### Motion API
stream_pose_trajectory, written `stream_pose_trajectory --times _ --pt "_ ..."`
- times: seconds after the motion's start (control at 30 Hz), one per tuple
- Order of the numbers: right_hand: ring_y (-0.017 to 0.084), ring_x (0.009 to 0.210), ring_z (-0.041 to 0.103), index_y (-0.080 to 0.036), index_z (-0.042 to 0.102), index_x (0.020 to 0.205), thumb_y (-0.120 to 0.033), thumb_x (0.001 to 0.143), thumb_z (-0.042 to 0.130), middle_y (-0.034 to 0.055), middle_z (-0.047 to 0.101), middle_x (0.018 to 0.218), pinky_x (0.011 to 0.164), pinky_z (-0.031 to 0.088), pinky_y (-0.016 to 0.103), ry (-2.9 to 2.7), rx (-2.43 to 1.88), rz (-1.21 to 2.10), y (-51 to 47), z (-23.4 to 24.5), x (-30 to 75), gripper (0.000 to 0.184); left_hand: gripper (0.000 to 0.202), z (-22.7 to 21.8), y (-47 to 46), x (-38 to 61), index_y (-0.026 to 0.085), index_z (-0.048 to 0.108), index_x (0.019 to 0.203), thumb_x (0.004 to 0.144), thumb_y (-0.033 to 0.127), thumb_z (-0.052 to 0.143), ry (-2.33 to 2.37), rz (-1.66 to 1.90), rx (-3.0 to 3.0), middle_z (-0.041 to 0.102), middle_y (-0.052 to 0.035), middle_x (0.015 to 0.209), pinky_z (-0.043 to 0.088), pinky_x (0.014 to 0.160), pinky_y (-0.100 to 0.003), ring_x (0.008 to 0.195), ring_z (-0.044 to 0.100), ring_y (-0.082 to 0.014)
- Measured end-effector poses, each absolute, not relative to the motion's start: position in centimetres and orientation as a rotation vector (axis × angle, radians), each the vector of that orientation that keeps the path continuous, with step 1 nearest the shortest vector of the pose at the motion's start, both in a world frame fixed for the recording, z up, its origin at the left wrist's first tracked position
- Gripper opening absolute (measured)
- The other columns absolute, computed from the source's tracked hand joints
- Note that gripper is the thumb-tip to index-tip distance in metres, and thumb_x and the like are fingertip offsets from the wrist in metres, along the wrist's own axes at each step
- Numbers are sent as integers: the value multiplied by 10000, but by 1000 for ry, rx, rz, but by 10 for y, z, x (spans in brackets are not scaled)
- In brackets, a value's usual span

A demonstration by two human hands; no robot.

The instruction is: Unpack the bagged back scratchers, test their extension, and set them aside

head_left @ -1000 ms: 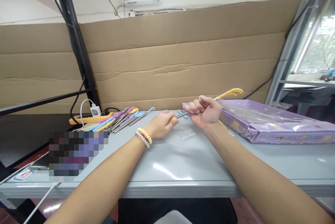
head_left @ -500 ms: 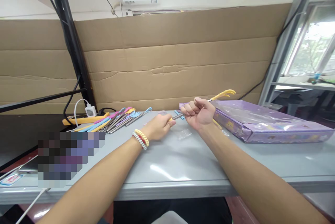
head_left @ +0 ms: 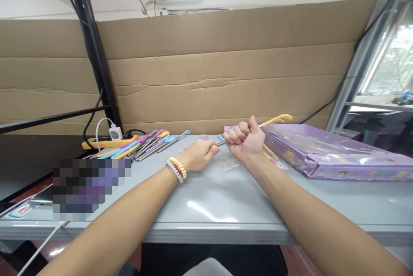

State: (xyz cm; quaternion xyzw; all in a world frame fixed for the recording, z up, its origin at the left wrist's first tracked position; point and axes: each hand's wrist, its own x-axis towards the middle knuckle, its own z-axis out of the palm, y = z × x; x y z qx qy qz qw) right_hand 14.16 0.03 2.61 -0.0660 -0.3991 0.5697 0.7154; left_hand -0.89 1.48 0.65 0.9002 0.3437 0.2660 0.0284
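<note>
A back scratcher with a yellow claw head point(head_left: 278, 118) and a thin metal rod is held across both hands above the table. My left hand point(head_left: 202, 154) is closed on its near end, where a bit of yellow shows by the thumb. Farther up the rod, my right hand point(head_left: 247, 140) wraps round it with the palm side turned up. Past the right fist the claw points up and to the right. Bare rod shows in the short gap between the hands. Most of the handle is hidden in my left hand.
Several colourful back scratchers point(head_left: 155, 144) lie piled at the back left, near a white charger plug point(head_left: 115, 132). A purple box point(head_left: 322, 151) with a clear film top stands at right. Clear plastic wrapping point(head_left: 229, 164) lies beneath my hands. Cardboard point(head_left: 226, 69) walls off the back.
The view has shifted slightly. Both hands keep their hold on the back scratcher, and the gap between them looks slightly shorter.
</note>
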Motion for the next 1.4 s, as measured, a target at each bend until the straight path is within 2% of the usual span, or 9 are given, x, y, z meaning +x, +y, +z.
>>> stream_pose_trajectory --times 0.13,0.23,0.33,0.4,0.53,0.7,0.9,1.07,1.4 --pt "75 334 222 -171 110 462 -583 783 475 -59 168 351 396 267 255 -916 -166 1269 0 23 129 637 303 7 12 -2 177 556 828 891 347 314 980 925 2716 623 -43 764 376 626 -266 687 549 -164" --pt "95 358 304 -179 164 445 -513 774 529 -53 207 348 433 328 271 -929 -173 1277 -2 25 123 594 318 9 13 1 184 557 896 903 375 303 931 990 2703 644 -48 840 387 661 -266 745 573 -171" --pt "124 440 425 -186 281 446 -387 735 588 -29 344 387 493 384 291 -944 -214 1305 -5 31 126 467 333 10 17 -2 184 551 858 904 402 304 931 999 2721 636 -33 778 375 635 -254 704 565 -159" --pt "124 471 451 -188 351 477 -310 706 603 -23 410 435 518 400 295 -919 -218 1273 -6 35 134 362 365 10 21 -6 183 538 780 899 437 304 979 977 2720 615 -16 701 358 599 -243 652 547 -145" --pt "80 388 326 -184 329 487 -218 683 583 -57 289 389 450 339 255 -842 -209 1214 -7 40 151 322 487 9 27 -16 185 501 646 869 558 282 1131 923 2673 588 4 619 323 547 -241 577 510 -129" --pt "68 337 216 -176 213 486 -211 666 549 -66 181 356 395 255 252 -846 -212 1207 -5 37 157 382 599 10 27 -20 180 489 536 794 684 293 1308 913 2626 569 -9 554 289 513 -259 520 481 -129" --pt "63 306 155 -177 141 516 -321 667 547 -73 103 376 366 157 260 -848 -181 1174 -6 34 148 456 614 11 14 -7 184 558 566 830 647 255 1250 912 2727 549 -17 541 298 505 -263 546 516 -142" --pt "64 305 120 -179 121 522 -303 672 522 -71 72 374 357 105 262 -785 -239 1188 -6 34 137 445 588 9 9 2 192 597 626 853 606 248 1218 838 2712 526 -20 523 291 480 -264 549 520 -154" --pt "68 292 131 -190 154 506 -336 688 536 -76 101 362 347 113 266 -844 -243 1199 4 24 133 448 609 4 14 4 177 525 555 877 573 195 1132 783 2732 551 -47 542 365 529 -291 582 549 -186"
